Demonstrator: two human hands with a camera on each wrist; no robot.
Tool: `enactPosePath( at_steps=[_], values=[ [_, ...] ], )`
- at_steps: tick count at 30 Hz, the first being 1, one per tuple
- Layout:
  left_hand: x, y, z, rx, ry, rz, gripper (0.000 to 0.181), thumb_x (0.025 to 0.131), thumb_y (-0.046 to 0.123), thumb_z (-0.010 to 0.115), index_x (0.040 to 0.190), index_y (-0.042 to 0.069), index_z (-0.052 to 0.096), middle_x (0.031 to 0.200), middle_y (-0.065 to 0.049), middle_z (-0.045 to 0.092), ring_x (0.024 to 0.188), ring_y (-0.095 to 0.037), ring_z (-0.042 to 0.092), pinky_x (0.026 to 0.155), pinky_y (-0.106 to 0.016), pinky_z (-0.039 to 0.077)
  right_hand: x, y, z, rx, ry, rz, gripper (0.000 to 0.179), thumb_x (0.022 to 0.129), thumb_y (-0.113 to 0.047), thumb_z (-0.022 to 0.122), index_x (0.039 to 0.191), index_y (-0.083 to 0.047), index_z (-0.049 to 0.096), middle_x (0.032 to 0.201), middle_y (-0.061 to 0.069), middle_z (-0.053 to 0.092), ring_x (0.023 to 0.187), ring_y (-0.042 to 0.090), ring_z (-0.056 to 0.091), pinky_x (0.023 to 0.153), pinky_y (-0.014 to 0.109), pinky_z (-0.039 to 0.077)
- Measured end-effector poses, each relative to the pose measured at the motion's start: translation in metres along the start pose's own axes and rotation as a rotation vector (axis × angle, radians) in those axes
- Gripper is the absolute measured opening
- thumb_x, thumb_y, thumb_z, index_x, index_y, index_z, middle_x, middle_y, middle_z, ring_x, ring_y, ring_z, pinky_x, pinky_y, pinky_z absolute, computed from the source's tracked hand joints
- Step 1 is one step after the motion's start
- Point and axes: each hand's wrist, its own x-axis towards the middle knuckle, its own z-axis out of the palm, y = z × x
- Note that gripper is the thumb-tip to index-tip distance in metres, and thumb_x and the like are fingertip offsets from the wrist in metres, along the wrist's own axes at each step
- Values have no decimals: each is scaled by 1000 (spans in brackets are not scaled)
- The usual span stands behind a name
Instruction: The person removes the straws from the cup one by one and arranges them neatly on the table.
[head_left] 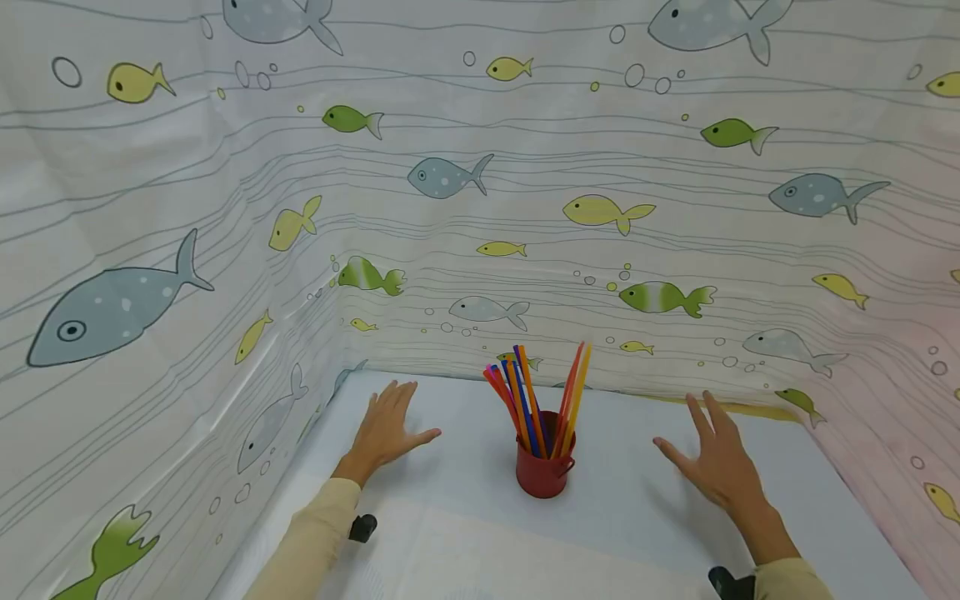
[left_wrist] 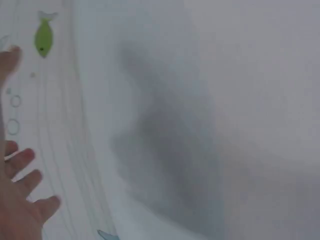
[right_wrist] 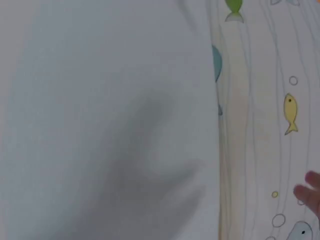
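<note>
A dark red cup point(head_left: 542, 477) with a small side handle stands upright on the white table, between the two hands. Several long thin coloured sticks point(head_left: 527, 400) in pink, orange, blue, red and yellow lean out of it. To the left of the cup is my left hand point(head_left: 386, 427), fingers extended and thumb spread, holding nothing. My right hand point(head_left: 716, 458) hovers to the cup's right with spread fingers, also holding nothing. In the left wrist view the left fingers point(left_wrist: 31, 182) show at the edge, and in the right wrist view only right fingertips point(right_wrist: 309, 192) appear.
A white table point(head_left: 465, 533) spreads beneath both hands, bearing their soft shadows. Fish-patterned fabric point(head_left: 420, 233) walls it in at the back, left and right. Black wrist devices point(head_left: 363, 527) show below both hands, by the pale yellow sleeves point(head_left: 311, 537).
</note>
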Motion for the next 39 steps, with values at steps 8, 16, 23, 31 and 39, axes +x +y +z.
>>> enactPosePath(
  at_steps=[8, 16, 23, 31, 39],
  values=[
    [35, 58, -6, -613, -70, 29, 92, 76, 27, 86, 149, 8, 33, 147, -11, 43, 136, -27, 39, 108, -46, 37, 33, -59, -2, 530, 238, 4, 47, 91, -14, 71, 132, -1, 52, 123, 14, 53, 110, 32, 60, 82, 21, 54],
    [37, 116, 20, -871, -187, 134, 105, 67, 27, 92, 151, 19, 29, 146, -1, 42, 135, -20, 42, 106, -37, 40, 39, -130, -6, 763, 240, -13, 35, 87, 1, 71, 120, 4, 60, 108, 18, 66, 99, 32, 66, 78, 17, 54],
    [25, 139, 46, -964, -192, 85, 95, 69, 21, 91, 146, 20, 36, 136, 1, 52, 129, -16, 48, 104, -33, 43, 25, -153, 11, 843, 172, 24, 31, 84, 4, 73, 113, 8, 62, 102, 24, 67, 94, 35, 67, 75, 23, 57],
    [19, 150, 56, -1035, -170, 49, 94, 70, 22, 90, 146, 17, 36, 136, -2, 53, 130, -20, 48, 103, -35, 43, 15, -156, 27, 859, 173, 78, 29, 83, 3, 75, 109, 7, 63, 99, 22, 68, 92, 35, 68, 75, 24, 57],
    [22, 154, 56, -1021, -132, 69, 91, 70, 25, 89, 145, 14, 38, 133, -2, 56, 127, -19, 52, 100, -31, 46, 14, -160, 29, 864, 175, 101, 30, 82, 1, 76, 109, 6, 64, 99, 22, 68, 92, 35, 67, 74, 20, 56]
  ],
)
